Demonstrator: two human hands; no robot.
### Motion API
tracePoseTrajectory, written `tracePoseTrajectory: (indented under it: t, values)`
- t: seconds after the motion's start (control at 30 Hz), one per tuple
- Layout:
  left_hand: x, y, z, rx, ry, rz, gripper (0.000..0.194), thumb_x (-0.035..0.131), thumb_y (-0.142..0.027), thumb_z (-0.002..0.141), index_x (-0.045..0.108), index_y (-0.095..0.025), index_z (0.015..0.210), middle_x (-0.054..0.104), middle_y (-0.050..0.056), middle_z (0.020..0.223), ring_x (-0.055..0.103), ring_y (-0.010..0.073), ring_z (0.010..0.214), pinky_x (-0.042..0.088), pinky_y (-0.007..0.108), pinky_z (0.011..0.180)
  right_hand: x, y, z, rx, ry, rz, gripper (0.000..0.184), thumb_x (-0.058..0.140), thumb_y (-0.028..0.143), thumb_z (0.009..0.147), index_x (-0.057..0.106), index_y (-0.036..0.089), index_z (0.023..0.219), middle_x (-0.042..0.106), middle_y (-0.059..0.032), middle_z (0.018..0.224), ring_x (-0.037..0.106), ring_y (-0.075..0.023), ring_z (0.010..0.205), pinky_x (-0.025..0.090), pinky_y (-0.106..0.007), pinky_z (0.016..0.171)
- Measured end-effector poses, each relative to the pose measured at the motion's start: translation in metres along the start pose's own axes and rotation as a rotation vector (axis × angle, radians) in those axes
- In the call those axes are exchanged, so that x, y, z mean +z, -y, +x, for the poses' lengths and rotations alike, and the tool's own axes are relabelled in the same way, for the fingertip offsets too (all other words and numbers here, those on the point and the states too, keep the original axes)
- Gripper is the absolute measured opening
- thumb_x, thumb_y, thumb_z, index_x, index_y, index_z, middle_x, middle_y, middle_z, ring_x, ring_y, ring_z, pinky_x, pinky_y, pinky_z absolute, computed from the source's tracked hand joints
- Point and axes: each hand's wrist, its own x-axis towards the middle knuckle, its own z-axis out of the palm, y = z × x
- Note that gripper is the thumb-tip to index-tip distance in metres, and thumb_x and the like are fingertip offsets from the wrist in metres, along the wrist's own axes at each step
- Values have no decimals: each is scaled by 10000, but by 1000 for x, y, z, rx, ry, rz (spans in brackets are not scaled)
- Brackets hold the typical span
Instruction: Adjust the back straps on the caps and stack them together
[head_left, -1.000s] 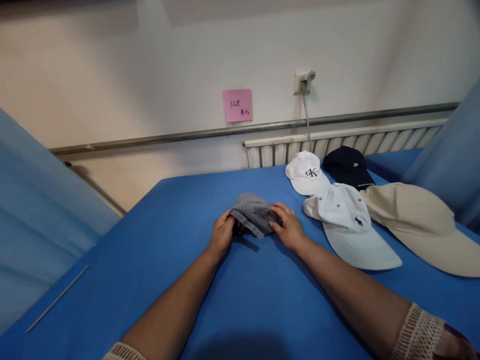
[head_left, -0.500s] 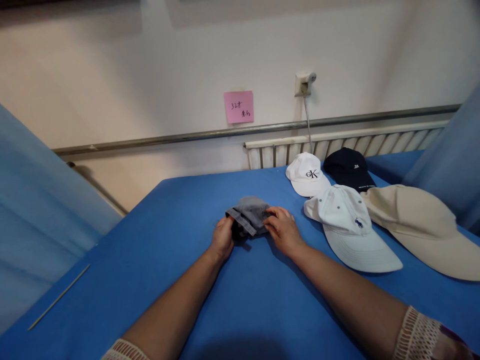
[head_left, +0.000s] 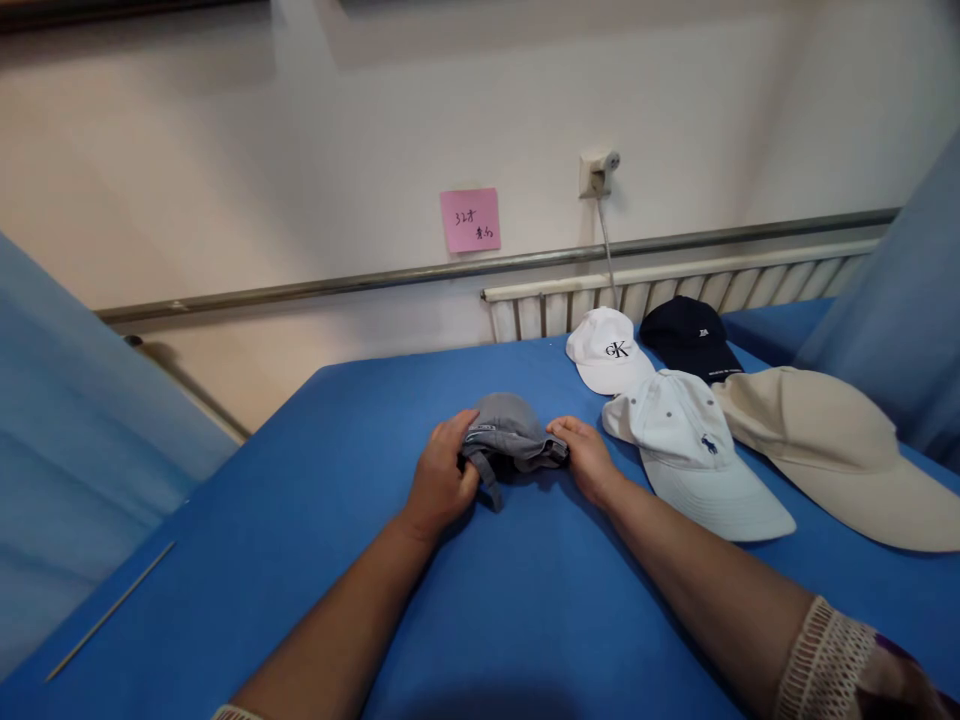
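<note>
— So where do we have the grey cap [head_left: 504, 410]?

— Around the middle of the blue-covered table [head_left: 315, 540], crown to the far side, back opening towards us. Our left hand [head_left: 441, 475] grips its left edge, fingers above, thumb lower by the strap [head_left: 489, 485]. Our right hand [head_left: 589, 462] is narrow, its fingers closed on the right edge beside the buckle [head_left: 559, 453].

— Why do we hold both sides?

— Probably because the cloth is soft: gripped at one side only, it would likely sag and fold. Held like this, the opening faces us, and we see the strap hanging loose at the left, its end apart from the buckle.

— And the other caps?

— We see four together on the right. The white cap [head_left: 609, 350] sits at the far side, with the black cap [head_left: 684, 335] to its right. The pale cap [head_left: 690, 430] is nearer, and the beige cap [head_left: 817, 420] lies right of that. All rest crown up, which seems to keep their shape, and the grouping presumably spares our hands some clutter.

— What lies further out?

— A thin stick [head_left: 112, 610] by the left edge, well apart from the caps. On the wall, a pink note [head_left: 470, 220] hangs above the rail [head_left: 375, 280], presumably to be easily read.
</note>
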Motion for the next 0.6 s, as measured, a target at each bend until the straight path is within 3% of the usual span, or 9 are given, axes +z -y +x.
tracePoseTrajectory:
  t: [0.13,0.23,0.33,0.43,0.53,0.6]
  values:
    - [4,-29,0,275,175,90,578,536,-92,776,470,-204,1339,525,122,1349,466,280,1259,375,498,1048,4,0,-4,30,-25,-41,305,591,484,749,645,184,763,623,-5,707,548,-167,663,413,-279,635]
    - [13,-35,-3,295,251,97,536,579,-135,792,495,-196,1318,562,128,1307,513,285,1199,403,498,1012,8,1,-8,-48,13,-158,359,530,529,800,633,187,761,622,-8,705,558,-177,683,422,-290,651]
    - [22,-26,-7,187,226,1,437,586,-146,801,566,-187,1235,660,110,1146,598,254,1056,459,451,943,11,4,-14,-132,72,-263,390,450,533,865,622,189,804,625,-18,733,576,-187,721,441,-308,685]
    - [26,-15,-9,-5,152,-136,287,558,-198,852,636,-196,1128,700,88,1048,638,220,970,487,394,900,12,10,-23,-233,74,-314,339,413,470,912,607,192,927,643,-33,824,597,-193,786,468,-327,739]
    - [27,-9,-6,-190,122,-273,235,534,-276,885,671,-188,1055,712,62,975,651,191,874,503,337,835,12,20,-33,-439,89,-396,253,471,367,906,569,203,1072,645,-62,985,606,-204,896,486,-357,820]
    - [27,-9,-3,-289,115,-338,245,523,-323,893,687,-175,999,707,45,907,641,175,809,499,303,786,13,25,-38,-608,105,-495,290,527,274,870,543,212,1152,616,-88,1116,576,-226,1040,460,-400,926]
